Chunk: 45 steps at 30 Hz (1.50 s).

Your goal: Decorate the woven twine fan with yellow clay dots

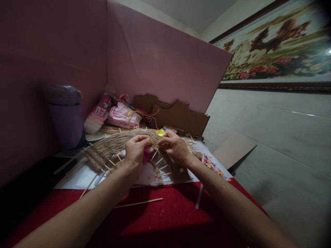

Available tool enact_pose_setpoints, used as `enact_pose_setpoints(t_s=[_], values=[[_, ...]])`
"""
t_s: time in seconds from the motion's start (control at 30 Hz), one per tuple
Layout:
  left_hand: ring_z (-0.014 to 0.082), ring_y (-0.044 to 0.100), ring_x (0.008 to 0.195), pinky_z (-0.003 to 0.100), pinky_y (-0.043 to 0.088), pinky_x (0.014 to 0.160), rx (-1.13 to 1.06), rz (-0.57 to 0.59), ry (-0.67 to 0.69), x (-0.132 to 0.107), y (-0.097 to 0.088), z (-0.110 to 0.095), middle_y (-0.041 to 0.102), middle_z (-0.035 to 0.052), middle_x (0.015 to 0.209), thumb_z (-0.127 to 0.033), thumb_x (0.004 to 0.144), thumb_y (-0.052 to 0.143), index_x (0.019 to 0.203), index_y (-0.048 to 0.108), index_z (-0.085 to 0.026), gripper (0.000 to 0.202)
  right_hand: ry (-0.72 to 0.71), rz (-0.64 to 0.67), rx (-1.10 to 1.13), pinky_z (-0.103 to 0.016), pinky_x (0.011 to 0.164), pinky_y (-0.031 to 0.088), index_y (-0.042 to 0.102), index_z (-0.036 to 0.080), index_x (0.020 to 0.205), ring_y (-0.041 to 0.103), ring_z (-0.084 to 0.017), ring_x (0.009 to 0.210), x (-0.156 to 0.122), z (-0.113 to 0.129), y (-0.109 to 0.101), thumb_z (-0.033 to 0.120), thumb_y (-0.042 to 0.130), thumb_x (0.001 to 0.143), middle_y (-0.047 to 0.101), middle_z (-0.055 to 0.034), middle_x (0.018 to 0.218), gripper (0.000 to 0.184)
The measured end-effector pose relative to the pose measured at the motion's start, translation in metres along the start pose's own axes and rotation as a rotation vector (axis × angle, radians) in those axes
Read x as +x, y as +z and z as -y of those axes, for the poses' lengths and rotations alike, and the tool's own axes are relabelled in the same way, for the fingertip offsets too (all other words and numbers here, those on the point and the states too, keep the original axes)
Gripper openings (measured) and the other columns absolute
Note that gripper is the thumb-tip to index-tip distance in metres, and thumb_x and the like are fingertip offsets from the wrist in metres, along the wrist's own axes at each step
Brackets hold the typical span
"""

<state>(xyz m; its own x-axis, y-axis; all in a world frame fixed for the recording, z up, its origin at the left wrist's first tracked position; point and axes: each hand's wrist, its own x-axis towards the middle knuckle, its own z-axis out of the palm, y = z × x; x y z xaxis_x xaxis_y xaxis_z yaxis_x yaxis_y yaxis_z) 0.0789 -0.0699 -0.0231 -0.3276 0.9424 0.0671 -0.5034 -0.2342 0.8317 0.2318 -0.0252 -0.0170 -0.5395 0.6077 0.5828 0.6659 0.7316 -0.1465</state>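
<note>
Over a woven twine fan-shaped piece with wooden sticks for ribs (103, 150), my two hands work close together. My left hand (134, 151) is closed, with thumb and forefinger pinched on a small yellow piece (151, 141). A bright pink, shiny small object (147, 154) shows just below those fingers; whether the hand also grips it I cannot tell. My right hand (174, 146) is closed too, its fingertips bent toward the left hand; what they hold is hidden. A yellow dot (181, 170) sits on the brown right end of the fan. Light dotted cloth (148, 175) covers the inner half-round.
A purple tumbler (66, 119) stands at left. Behind are a pink cloth bundle (124, 115), torn cardboard (178, 115) and a yellow packet (160, 132). One loose stick (139, 203) lies on the red tablecloth (165, 220). A flower-patterned strip (214, 167) lies at right.
</note>
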Motion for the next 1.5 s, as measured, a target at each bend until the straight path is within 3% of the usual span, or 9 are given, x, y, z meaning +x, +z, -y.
enact_pose_setpoints(t_s=[0.17, 0.5, 0.77, 0.87, 1.07, 1.2, 1.3, 1.5], values=[[0.0096, 0.052, 0.038, 0.02, 0.041, 0.039, -0.006, 0.005, 0.004, -0.001, 0.001, -0.001, 0.061, 0.0002, 0.049, -0.018, 0.047, 0.074, 0.064, 0.061, -0.011, 0.023, 0.022, -0.067, 0.106, -0.026, 0.066, 0.039, 0.069, 0.022, 0.085, 0.053, -0.014, 0.076, 0.001, -0.002, 0.0, 0.015, 0.062, 0.079, 0.059, -0.0016, 0.081, 0.011], [0.0099, 0.053, 0.038, 0.02, 0.041, 0.04, -0.012, 0.005, 0.006, -0.001, 0.001, -0.001, 0.062, 0.001, 0.05, -0.017, 0.046, 0.075, 0.063, 0.06, -0.012, 0.023, 0.072, -0.058, -0.032, -0.026, 0.067, 0.037, 0.061, 0.019, 0.071, 0.053, -0.015, 0.075, 0.002, 0.012, 0.006, 0.015, 0.061, 0.075, 0.06, -0.0017, 0.078, 0.006], [0.0102, 0.053, 0.038, 0.021, 0.041, 0.039, -0.009, 0.002, 0.001, 0.0, 0.0, 0.0, 0.061, 0.0008, 0.05, -0.018, 0.046, 0.075, 0.063, 0.06, -0.012, 0.023, 0.216, -0.077, 0.197, -0.024, 0.06, 0.038, 0.062, 0.017, 0.074, 0.053, -0.012, 0.064, 0.004, 0.002, 0.006, 0.022, 0.057, 0.08, 0.063, -0.0002, 0.072, 0.009], [0.0103, 0.053, 0.039, 0.021, 0.042, 0.04, -0.004, 0.009, 0.009, 0.0, 0.0, 0.001, 0.062, 0.0014, 0.051, -0.019, 0.047, 0.075, 0.064, 0.061, -0.012, 0.023, 0.152, -0.074, 0.154, -0.025, 0.063, 0.038, 0.063, 0.019, 0.074, 0.054, -0.013, 0.069, 0.002, 0.004, 0.007, 0.018, 0.06, 0.077, 0.063, -0.0004, 0.075, 0.004], [0.01, 0.052, 0.037, 0.021, 0.041, 0.038, 0.001, 0.003, -0.008, -0.002, 0.0, -0.001, 0.062, 0.0011, 0.051, -0.019, 0.047, 0.074, 0.065, 0.061, -0.012, 0.024, 0.1, -0.071, 0.069, -0.026, 0.067, 0.04, 0.064, 0.019, 0.074, 0.054, -0.015, 0.073, 0.001, 0.007, 0.007, 0.011, 0.059, 0.074, 0.062, -0.0011, 0.077, 0.01], [0.0098, 0.052, 0.038, 0.02, 0.04, 0.038, 0.002, 0.001, 0.0, -0.002, 0.0, -0.001, 0.062, 0.0014, 0.051, -0.019, 0.048, 0.075, 0.065, 0.061, -0.012, 0.023, 0.045, -0.104, 0.035, -0.026, 0.067, 0.04, 0.067, 0.02, 0.083, 0.053, -0.015, 0.074, -0.003, 0.007, 0.003, 0.009, 0.054, 0.078, 0.06, -0.0021, 0.08, 0.018], [0.0098, 0.052, 0.038, 0.02, 0.041, 0.039, 0.006, 0.004, 0.006, -0.001, 0.0, 0.0, 0.062, 0.0016, 0.051, -0.02, 0.048, 0.075, 0.063, 0.061, -0.012, 0.023, -0.06, -0.081, -0.113, -0.029, 0.07, 0.038, 0.068, 0.023, 0.092, 0.051, -0.017, 0.079, -0.012, 0.01, -0.003, 0.008, 0.052, 0.079, 0.057, -0.0041, 0.083, 0.026], [0.0098, 0.053, 0.038, 0.02, 0.041, 0.039, -0.02, 0.003, -0.009, -0.001, 0.001, -0.001, 0.061, 0.0005, 0.05, -0.018, 0.045, 0.076, 0.063, 0.06, -0.012, 0.024, -0.19, 0.04, -0.369, -0.031, 0.07, 0.036, 0.069, 0.023, 0.088, 0.047, -0.02, 0.081, -0.02, 0.016, -0.011, 0.016, 0.054, 0.081, 0.056, -0.0065, 0.086, 0.018]])
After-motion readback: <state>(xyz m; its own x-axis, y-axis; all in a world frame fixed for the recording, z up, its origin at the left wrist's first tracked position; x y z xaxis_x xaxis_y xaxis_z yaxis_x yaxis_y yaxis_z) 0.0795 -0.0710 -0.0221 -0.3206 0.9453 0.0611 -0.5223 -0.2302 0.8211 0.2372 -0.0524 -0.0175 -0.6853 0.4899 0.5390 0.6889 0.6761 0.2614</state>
